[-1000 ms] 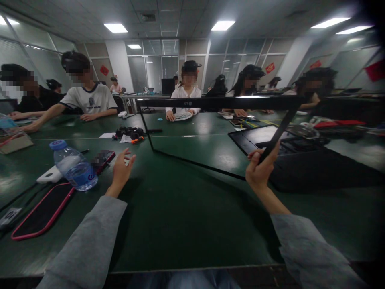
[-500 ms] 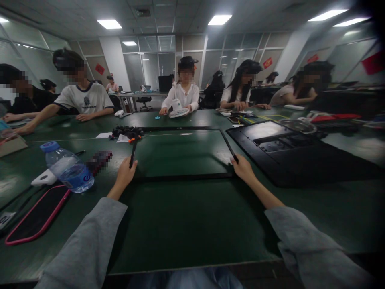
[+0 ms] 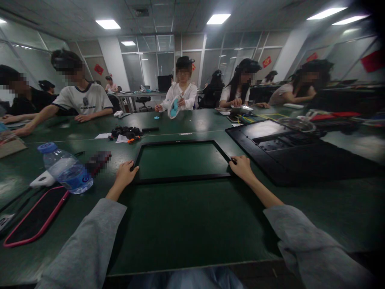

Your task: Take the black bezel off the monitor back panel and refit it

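Observation:
A thin black rectangular frame [image 3: 183,178], like a monitor bezel, appears to lie flat on the green table in front of me. Its open middle shows the tabletop. My left hand [image 3: 125,175] grips the left side bar, thumb on the inner side and fingers curled around the outside. On the opposite bar, my right hand [image 3: 242,167] is closed with thumb and fingers pinching it. Parts of both side bars are hidden behind the hands. To the right rests a large black panel [image 3: 288,154] with a stand arm, like a monitor's back.
Left of my arm are a water bottle [image 3: 66,168], a pink-edged phone [image 3: 39,216] and a white power strip [image 3: 43,179]. A heap of black parts [image 3: 124,132] sits beyond the frame. Across the table, a person [image 3: 181,94] holds a small fan [image 3: 174,107]; other people sit alongside.
The far edge of the frame has come down and nearer, so the black parts behind it show more. Both hands stay at its sides. The person opposite has tilted the fan up.

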`<move>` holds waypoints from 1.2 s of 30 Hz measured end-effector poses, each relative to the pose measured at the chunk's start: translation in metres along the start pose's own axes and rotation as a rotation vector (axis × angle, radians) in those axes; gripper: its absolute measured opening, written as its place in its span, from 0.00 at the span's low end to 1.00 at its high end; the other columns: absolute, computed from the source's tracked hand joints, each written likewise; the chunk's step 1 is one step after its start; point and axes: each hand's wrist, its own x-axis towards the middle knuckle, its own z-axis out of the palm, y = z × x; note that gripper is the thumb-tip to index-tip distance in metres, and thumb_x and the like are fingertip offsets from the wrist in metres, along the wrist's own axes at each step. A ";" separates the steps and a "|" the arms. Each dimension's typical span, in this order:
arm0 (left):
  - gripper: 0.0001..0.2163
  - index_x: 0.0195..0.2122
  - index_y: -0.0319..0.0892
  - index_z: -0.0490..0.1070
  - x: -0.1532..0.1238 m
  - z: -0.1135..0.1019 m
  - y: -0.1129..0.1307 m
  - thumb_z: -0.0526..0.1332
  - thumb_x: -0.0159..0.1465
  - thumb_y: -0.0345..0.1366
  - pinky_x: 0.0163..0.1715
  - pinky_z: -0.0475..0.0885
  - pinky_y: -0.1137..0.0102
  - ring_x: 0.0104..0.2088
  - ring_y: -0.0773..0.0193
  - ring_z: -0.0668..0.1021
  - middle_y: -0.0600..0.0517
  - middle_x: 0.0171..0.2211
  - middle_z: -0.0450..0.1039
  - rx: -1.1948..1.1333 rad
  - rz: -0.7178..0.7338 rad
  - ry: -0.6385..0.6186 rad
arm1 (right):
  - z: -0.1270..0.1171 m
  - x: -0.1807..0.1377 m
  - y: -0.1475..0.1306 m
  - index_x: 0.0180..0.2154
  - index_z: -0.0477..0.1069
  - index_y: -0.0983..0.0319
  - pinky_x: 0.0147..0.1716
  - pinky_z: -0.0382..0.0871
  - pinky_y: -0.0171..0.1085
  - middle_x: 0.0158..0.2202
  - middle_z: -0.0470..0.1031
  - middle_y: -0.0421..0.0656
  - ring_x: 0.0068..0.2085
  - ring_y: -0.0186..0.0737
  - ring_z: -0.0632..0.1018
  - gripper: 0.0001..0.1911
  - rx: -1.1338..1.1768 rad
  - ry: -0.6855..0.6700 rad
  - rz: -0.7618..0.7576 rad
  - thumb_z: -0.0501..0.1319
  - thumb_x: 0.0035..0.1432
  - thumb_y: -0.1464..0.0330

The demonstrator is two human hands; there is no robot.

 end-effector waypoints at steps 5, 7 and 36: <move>0.24 0.54 0.36 0.76 0.000 -0.001 0.001 0.55 0.66 0.47 0.61 0.62 0.51 0.63 0.41 0.68 0.36 0.61 0.71 -0.007 -0.019 -0.004 | -0.002 0.003 -0.003 0.52 0.77 0.71 0.55 0.64 0.48 0.46 0.73 0.58 0.52 0.56 0.73 0.24 0.007 -0.029 -0.004 0.55 0.59 0.67; 0.23 0.54 0.35 0.76 0.000 -0.002 0.002 0.56 0.66 0.47 0.61 0.62 0.50 0.63 0.41 0.68 0.35 0.61 0.70 -0.006 -0.021 -0.006 | -0.004 0.005 -0.006 0.51 0.78 0.70 0.55 0.64 0.49 0.46 0.73 0.58 0.51 0.56 0.72 0.23 0.008 -0.038 -0.004 0.55 0.59 0.67; 0.20 0.58 0.40 0.73 -0.002 -0.003 0.008 0.54 0.70 0.42 0.61 0.65 0.50 0.63 0.43 0.68 0.42 0.64 0.69 0.094 -0.064 -0.021 | -0.010 0.003 -0.007 0.56 0.73 0.71 0.55 0.64 0.49 0.53 0.70 0.61 0.55 0.59 0.71 0.24 -0.088 -0.149 0.017 0.53 0.63 0.67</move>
